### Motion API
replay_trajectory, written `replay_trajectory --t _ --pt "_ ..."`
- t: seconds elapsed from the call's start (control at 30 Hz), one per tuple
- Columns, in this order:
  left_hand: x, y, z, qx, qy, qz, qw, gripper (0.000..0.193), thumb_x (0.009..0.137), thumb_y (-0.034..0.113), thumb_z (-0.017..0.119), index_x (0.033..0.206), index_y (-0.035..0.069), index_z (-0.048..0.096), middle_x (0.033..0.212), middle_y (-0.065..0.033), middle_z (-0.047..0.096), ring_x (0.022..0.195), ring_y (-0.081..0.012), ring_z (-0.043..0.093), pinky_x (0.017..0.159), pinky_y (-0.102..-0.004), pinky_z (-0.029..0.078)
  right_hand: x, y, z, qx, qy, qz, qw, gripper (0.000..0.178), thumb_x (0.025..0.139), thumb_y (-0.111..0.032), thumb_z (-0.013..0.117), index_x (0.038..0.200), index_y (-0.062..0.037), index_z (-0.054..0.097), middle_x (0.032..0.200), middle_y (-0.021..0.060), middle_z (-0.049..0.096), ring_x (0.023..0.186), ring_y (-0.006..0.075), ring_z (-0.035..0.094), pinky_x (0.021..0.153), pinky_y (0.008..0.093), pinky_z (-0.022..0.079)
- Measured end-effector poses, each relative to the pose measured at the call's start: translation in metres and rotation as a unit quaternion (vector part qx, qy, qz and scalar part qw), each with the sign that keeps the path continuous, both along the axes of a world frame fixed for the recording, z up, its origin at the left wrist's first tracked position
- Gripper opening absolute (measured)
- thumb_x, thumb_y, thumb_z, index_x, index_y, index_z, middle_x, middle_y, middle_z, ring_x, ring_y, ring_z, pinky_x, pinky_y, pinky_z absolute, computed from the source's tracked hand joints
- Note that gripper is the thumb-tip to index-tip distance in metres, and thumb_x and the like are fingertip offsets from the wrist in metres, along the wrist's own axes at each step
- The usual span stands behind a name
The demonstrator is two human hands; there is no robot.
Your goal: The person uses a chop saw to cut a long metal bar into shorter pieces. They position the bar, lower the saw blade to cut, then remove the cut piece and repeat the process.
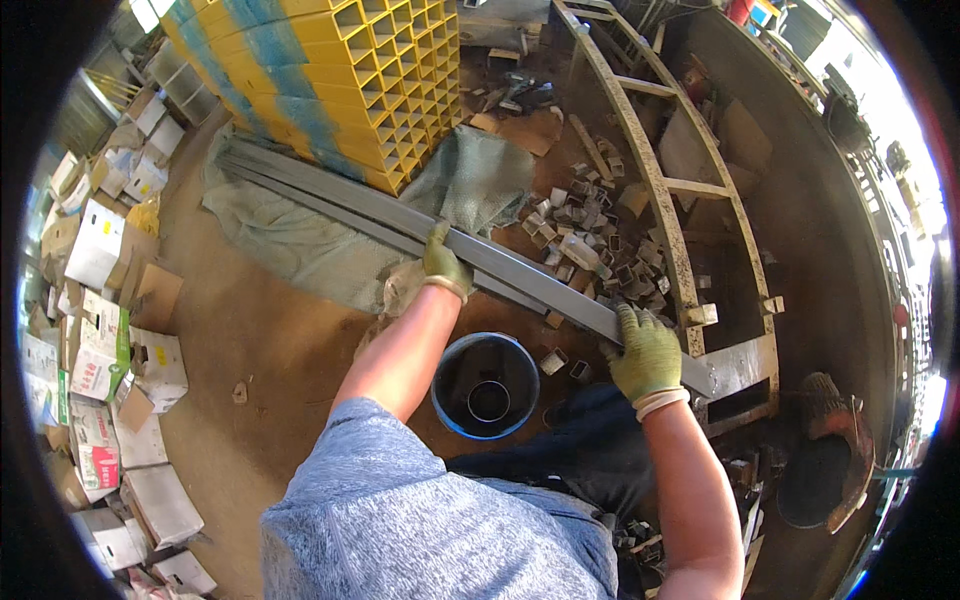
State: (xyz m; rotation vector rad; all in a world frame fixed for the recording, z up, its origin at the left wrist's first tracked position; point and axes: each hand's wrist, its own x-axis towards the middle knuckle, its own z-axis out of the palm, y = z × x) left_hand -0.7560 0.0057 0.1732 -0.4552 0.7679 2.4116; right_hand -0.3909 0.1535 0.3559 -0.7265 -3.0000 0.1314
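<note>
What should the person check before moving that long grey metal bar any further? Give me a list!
1. Left hand gripping the long grey bar: ok, the gloved fingers wrap over it.
2. Right hand gripping the same bar near its close end: ok.
3. Gloves on both hands: ok, both are green work gloves.
4. Bar's near end lined up on the rusty metal frame: cannot tell, the right hand covers that spot.
5. Floor under the bar: not ok, a blue bucket and a pile of small cut metal pieces lie right below.
6. Far end free of the yellow stacked grid: cannot tell, it runs close beside it.
</note>
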Motion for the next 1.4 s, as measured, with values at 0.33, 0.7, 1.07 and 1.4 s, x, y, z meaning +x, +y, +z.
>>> replay_trajectory --t 0.33,0.7,1.07,1.4 --pt "-0.17 -0.069 -0.049 -0.006 0.083 0.084 0.993 0.042 0.113 0.052 0.074 0.125 0.012 0.066 0.097 -0.0109 0.076 0.077 -0.0318 0.074 0.077 -0.054 0.066 -0.098 -0.056 -0.016 -0.012 -0.042 0.062 0.997 0.054 0.109 -0.02 0.073 0.161 -0.0085 0.061 0.132 0.0197 0.082 0.115 0.0404 0.085 0.096 0.0557 0.069" --pt "-0.116 -0.062 -0.09 -0.166 0.016 0.062 0.984 0.026 0.117 0.035 0.079 0.118 0.01 0.076 0.094 -0.0077 0.076 0.079 -0.0258 0.075 0.073 -0.046 0.069 -0.04 -0.04 -0.088 -0.035 -0.091 0.02 0.995 0.064 0.1 -0.03 0.086 0.156 -0.0086 0.062 0.13 0.0167 0.08 0.113 0.041 0.084 0.092 0.0557 0.07" --pt "-0.207 -0.118 -0.057 -0.184 0.05 0.121 0.974 0.039 0.113 0.047 0.082 0.116 0.008 0.078 0.094 -0.0072 0.08 0.079 -0.0254 0.077 0.077 -0.0421 0.067 -0.133 -0.073 -0.075 -0.097 -0.052 0.095 0.989 0.061 0.105 -0.024 0.081 0.159 -0.0037 0.06 0.131 0.0216 0.082 0.118 0.0425 0.084 0.095 0.0553 0.07" --pt "0.043 0.03 -0.051 -0.255 -0.056 0.004 0.965 0.057 0.103 0.03 0.094 0.149 -0.002 0.079 0.14 -0.0148 0.083 0.118 -0.0307 0.076 0.111 -0.0493 0.06 -0.102 -0.028 -0.087 -0.041 0.045 0.087 0.994 0.064 0.099 -0.018 0.081 0.16 -0.0053 0.066 0.15 0.0198 0.076 0.133 0.0454 0.075 0.111 0.0585 0.06"
